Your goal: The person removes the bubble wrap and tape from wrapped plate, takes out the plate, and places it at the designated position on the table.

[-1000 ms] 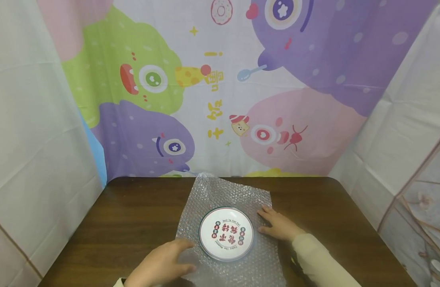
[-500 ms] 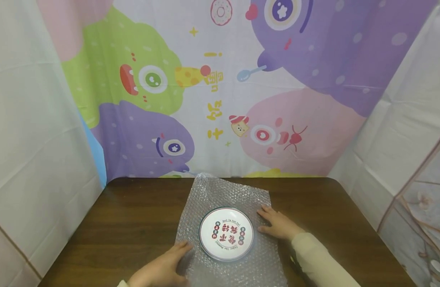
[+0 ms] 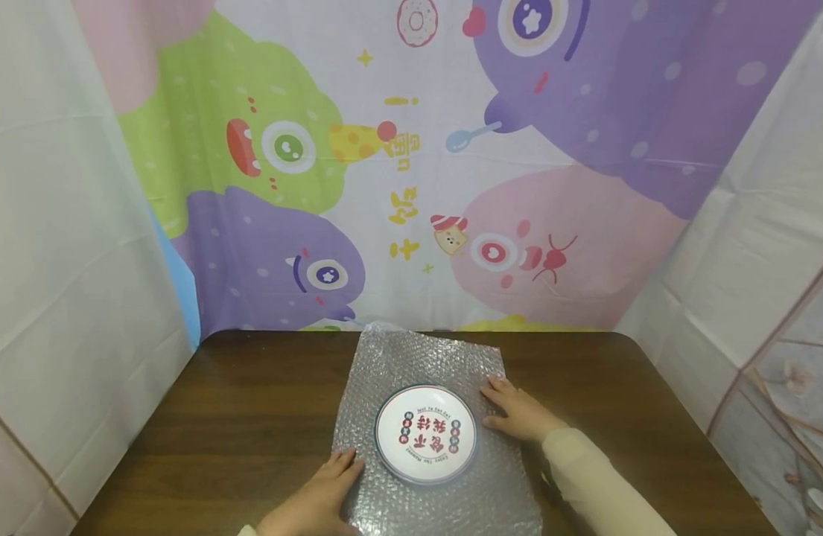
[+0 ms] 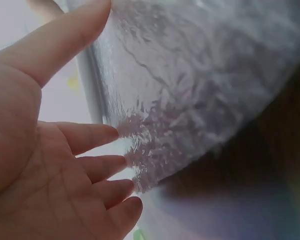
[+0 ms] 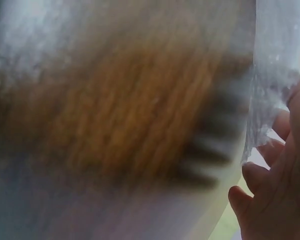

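A round white plate (image 3: 426,469) with a dark rim and red printed characters lies on a sheet of clear bubble wrap (image 3: 418,361) in the head view. My left hand (image 3: 317,491) is at the sheet's near left edge, thumb apart from the fingers. In the left wrist view its fairly straight fingertips meet the edge of the bubble wrap (image 4: 190,100). On the other side, my right hand (image 3: 523,412) rests with spread fingers on the sheet's right edge, beside the plate. The right wrist view shows its fingertips at the bubble wrap (image 5: 270,90).
Everything stands on a dark brown wooden table (image 3: 250,402). A curtain (image 3: 411,164) printed with cartoon monsters hangs behind its far edge, and the sheet's far end reaches up to it. Pale cloth walls (image 3: 62,298) close in both sides.
My left hand has drawn back slightly from beside the plate to the sheet's left edge. The right hand and the sheet's far right corner have shifted a little away from me.
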Available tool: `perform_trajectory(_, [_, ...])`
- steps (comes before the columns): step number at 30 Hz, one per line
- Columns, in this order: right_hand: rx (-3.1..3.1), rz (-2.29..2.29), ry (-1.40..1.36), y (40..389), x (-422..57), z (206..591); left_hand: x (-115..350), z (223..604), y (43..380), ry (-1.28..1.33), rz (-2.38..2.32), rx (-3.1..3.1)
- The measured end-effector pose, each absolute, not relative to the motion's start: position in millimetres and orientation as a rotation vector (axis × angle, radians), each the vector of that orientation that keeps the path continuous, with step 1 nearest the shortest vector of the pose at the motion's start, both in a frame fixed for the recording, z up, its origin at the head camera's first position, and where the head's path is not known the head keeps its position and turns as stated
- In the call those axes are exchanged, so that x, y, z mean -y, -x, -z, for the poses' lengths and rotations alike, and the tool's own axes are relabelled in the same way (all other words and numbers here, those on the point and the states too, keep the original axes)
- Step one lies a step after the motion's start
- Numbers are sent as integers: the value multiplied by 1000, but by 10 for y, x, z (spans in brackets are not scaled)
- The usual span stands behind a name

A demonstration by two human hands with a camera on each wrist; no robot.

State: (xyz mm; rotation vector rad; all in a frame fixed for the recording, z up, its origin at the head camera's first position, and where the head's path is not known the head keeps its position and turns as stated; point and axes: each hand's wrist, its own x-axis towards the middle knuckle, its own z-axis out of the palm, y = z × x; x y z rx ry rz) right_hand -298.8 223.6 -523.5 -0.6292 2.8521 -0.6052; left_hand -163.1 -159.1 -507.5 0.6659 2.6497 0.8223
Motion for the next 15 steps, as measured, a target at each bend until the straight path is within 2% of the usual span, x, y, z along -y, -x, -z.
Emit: perform_trajectory(15, [-2948,545,589,2999,-2227,5248,1478,5056,1672,-665,-811,-2765])
